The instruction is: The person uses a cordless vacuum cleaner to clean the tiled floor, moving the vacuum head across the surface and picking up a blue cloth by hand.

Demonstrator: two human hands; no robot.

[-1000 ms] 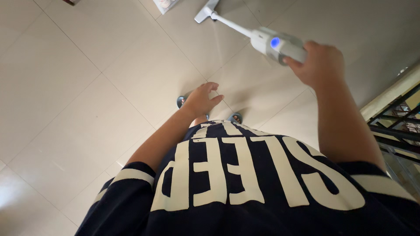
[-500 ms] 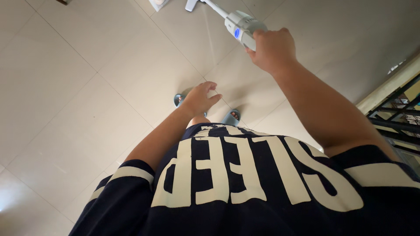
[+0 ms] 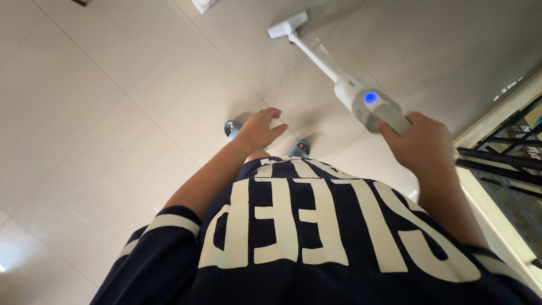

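While the right hand (image 3: pixel 423 144) grips the back end of a white stick vacuum (image 3: pixel 361 99), its fingers are curled tight around the handle. A small blue light (image 3: pixel 370 97) glows on the fat part, just in front of the hand. The long thin tube slants away from the person. The flat head (image 3: pixel 288 25) at its far end sits on the pale tiled floor (image 3: pixel 113 113), well out in front of the feet.

The left hand (image 3: pixel 259 129) holds nothing. It hangs low in front of the body with its fingers loosely spread, above a blue-grey slipper (image 3: pixel 232 129). The other slipper (image 3: pixel 299 149) peeks out beside it. A dark blue shirt (image 3: pixel 316 243) with big cream letters fills the bottom of the view.

A dark metal railing (image 3: pixel 502 164) stands close by on the right, above a pale ledge. A small white thing (image 3: pixel 203 4) lies at the top edge, near the head but not touching it.

It looks like the floor is being swept over with the vacuum, one-handed. Any further stroke would call for a firm grip, a flat head on the tiles, and care near the railing and that small white thing.
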